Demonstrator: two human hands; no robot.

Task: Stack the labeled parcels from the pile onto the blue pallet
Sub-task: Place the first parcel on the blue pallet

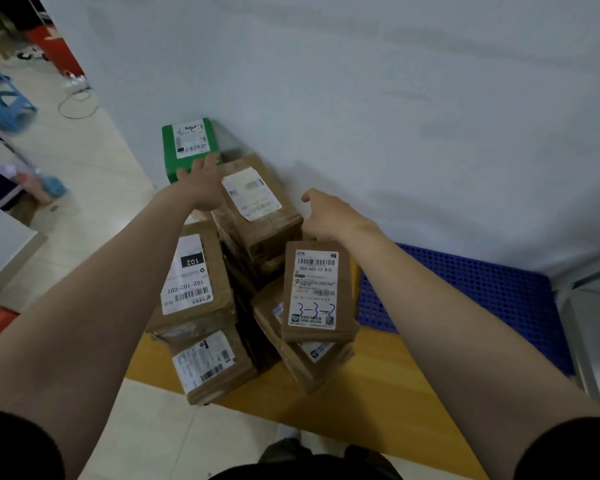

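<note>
Left grip (201, 183), fingers spread and fairly straight, lay on the near edge of the green parcel (189, 147), with the thumb at that parcel's near left corner; no closed hold on it was evident. The green parcel stood just beyond this grip, against the white wall (361, 81), its label facing up.

Right grip (326, 213), fingers loosely curled and thumb pointing left, held nothing and hovered over the pile's far right side. Between the two grips lay a brown parcel with a white label (257, 202), tilted and resting on others.

Nearer the person than the left grip lay the parcel marked 102 (194, 275), with another labelled brown parcel (212, 365) below it. Just nearer than the right grip lay the parcel marked 3-3-3 (317, 292), label up, on top of a further brown parcel (309, 362).

The pile rested on a yellow surface (378, 375). The blue pallet (482, 289), perforated, lay to the right of the right grip, beside the pile and against the wall.
</note>
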